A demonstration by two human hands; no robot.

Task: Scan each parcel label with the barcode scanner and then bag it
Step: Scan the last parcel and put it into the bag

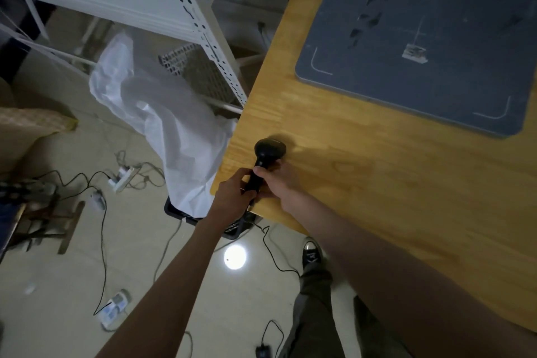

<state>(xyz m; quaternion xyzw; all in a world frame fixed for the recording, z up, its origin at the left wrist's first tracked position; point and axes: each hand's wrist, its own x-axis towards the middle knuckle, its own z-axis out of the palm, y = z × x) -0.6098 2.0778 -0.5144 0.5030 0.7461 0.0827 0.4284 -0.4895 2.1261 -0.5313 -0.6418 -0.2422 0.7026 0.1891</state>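
At the table corner: the barcode scanner lies with its head on the wooden table and its handle reaching to the near-left edge, well apart from the grey mat.
Left hand: the left hand has its fingers curled round the lower handle from the floor side.
Right hand: the right hand grips the handle from the table side, thumb lying across it just below the head.
Scanner look: black, with a rounded bulbous head and a narrower straight handle; a thin cable seems to run down from its base towards the floor, though the join is hidden by the hands.
Handling: likely light, rigid moulded plastic, smooth but not slippery; one hand should carry it easily.
Where to hold: mid-handle, leaving the head's window uncovered.
Bag: a white plastic bag hangs open beside the table over a dark crate.
Parcel: none in view.
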